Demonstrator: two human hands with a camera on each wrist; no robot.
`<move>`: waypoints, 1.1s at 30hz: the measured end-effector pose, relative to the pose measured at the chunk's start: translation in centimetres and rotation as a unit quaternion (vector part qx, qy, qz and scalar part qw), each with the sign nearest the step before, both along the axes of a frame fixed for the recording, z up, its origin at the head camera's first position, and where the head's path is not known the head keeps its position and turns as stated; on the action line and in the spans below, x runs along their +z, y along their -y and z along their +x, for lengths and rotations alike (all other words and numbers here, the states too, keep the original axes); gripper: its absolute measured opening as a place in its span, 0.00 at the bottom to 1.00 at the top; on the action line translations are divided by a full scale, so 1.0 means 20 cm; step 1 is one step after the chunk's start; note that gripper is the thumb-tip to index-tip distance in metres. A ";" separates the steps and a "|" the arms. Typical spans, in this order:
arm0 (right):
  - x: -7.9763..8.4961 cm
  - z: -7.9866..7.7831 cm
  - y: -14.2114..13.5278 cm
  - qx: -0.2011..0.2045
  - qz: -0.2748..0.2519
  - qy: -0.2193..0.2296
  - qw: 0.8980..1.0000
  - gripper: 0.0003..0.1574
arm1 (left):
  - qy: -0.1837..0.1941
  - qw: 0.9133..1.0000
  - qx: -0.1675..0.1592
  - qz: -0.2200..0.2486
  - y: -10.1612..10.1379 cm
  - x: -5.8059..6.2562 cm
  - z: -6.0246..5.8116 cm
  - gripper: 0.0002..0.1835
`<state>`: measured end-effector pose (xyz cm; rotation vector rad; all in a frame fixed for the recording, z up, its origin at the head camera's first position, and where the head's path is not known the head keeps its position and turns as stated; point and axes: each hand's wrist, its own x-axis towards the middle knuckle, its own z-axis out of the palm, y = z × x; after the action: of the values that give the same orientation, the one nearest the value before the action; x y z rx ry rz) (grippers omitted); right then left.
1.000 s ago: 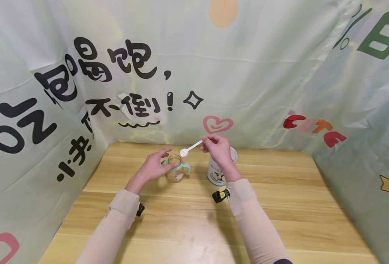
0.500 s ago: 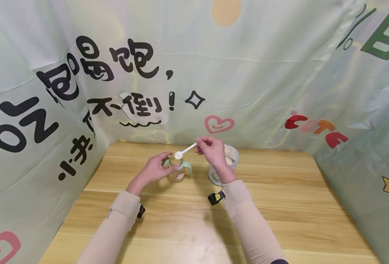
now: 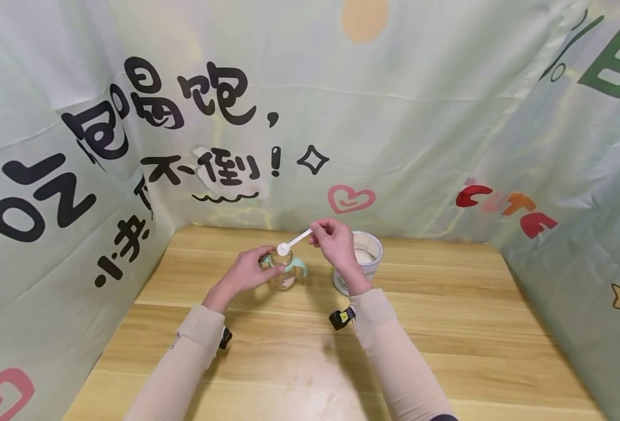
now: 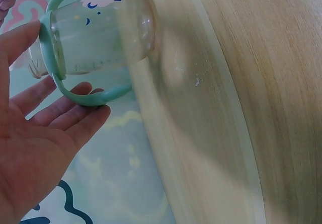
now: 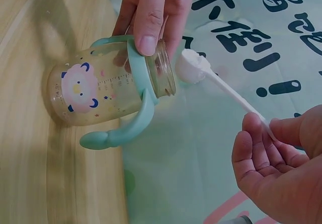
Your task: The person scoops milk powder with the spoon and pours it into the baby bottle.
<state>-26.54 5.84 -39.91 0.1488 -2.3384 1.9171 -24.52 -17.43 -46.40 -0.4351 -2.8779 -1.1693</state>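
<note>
A clear baby bottle (image 5: 113,85) with a mint-green collar and two handles stands upright and uncapped on the table. My left hand (image 3: 243,271) holds it at the collar, thumb on the near side and fingers behind. My right hand (image 3: 336,244) pinches the end of a long white measuring scoop (image 5: 229,89) between thumb and fingers. White powder heaps in the scoop's bowl. The bowl is close over the bottle's open mouth. In the left wrist view the left fingers (image 4: 93,118) lie against one green handle, and the scoop is out of sight.
An open milk powder can (image 3: 371,269) with pale powder inside stands right of the bottle, partly behind my right wrist. A few white specks (image 4: 196,82) lie on the wooden table (image 3: 289,368). Printed cloth walls (image 3: 405,146) enclose the back and sides.
My right hand has moved left and lowered the scoop from beside the bottle to over its mouth. My left hand has closed in from beside the bottle onto its collar.
</note>
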 end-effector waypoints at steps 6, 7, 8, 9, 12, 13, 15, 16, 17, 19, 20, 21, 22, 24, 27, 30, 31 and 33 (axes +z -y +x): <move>0.00 0.00 0.01 -0.002 0.010 -0.001 1.000 0.12 | -0.004 1.000 -0.006 -0.005 0.00 -0.01 -0.01 0.38; 0.00 0.00 0.01 -0.002 0.011 -0.001 1.000 0.12 | -0.003 1.000 -0.007 -0.005 0.00 0.00 -0.01 0.38; 0.00 0.00 0.01 -0.002 0.012 -0.001 1.000 0.11 | -0.003 1.000 -0.008 -0.005 0.00 0.00 -0.01 0.38; 0.00 0.00 0.01 -0.002 0.014 -0.002 1.000 0.11 | -0.003 1.000 -0.008 -0.005 0.00 0.00 -0.01 0.38; -0.01 0.00 0.02 0.002 0.018 -0.007 1.000 0.11 | -0.003 1.000 -0.007 -0.004 0.00 0.00 0.00 0.38; -0.01 0.00 0.02 0.003 0.020 -0.008 1.000 0.11 | -0.003 1.000 -0.007 -0.003 0.00 -0.01 0.00 0.37; -0.01 0.00 0.02 0.007 0.021 -0.011 1.000 0.11 | -0.002 1.000 -0.006 -0.001 0.00 -0.01 0.00 0.37; -0.01 0.00 0.03 0.007 0.022 -0.013 1.000 0.11 | -0.002 1.000 -0.006 -0.001 0.00 -0.01 0.00 0.37; -0.01 0.00 0.03 0.008 0.024 -0.015 1.000 0.10 | -0.002 1.000 -0.006 0.000 0.01 -0.01 0.00 0.36; -0.01 0.00 0.03 0.011 0.025 -0.019 0.999 0.11 | -0.002 1.000 -0.006 0.000 0.01 -0.01 0.00 0.36; -0.01 0.00 0.03 0.012 0.028 -0.021 0.999 0.11 | -0.003 1.000 -0.007 0.000 0.01 -0.01 0.00 0.36; -0.01 0.00 0.03 0.012 0.032 -0.023 0.999 0.11 | -0.004 1.000 -0.007 -0.001 0.01 0.00 0.00 0.36; -0.01 0.00 0.03 0.012 0.036 -0.025 0.999 0.11 | -0.004 1.000 -0.007 -0.001 0.01 0.00 0.00 0.36; -0.01 0.01 0.03 0.012 0.045 -0.031 0.998 0.11 | -0.005 1.000 -0.008 -0.002 0.00 0.00 0.00 0.35; -0.02 0.01 0.03 0.008 0.060 -0.045 0.997 0.12 | -0.005 1.000 -0.008 -0.002 0.00 0.00 0.00 0.35; -0.02 0.01 0.03 0.007 0.075 -0.060 0.995 0.11 | -0.004 1.000 -0.009 0.000 0.00 0.00 0.00 0.35; -0.02 0.01 0.03 0.008 0.077 -0.062 0.995 0.11 | -0.004 1.000 -0.009 0.001 0.00 0.00 0.00 0.35; -0.02 0.01 0.03 0.012 0.079 -0.058 0.995 0.11 | -0.004 1.000 -0.009 0.003 0.01 0.00 0.00 0.35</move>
<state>-26.37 5.24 -40.34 0.2959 -2.4185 1.6827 -24.57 -17.53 -46.50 -0.4660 -2.8691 -1.1744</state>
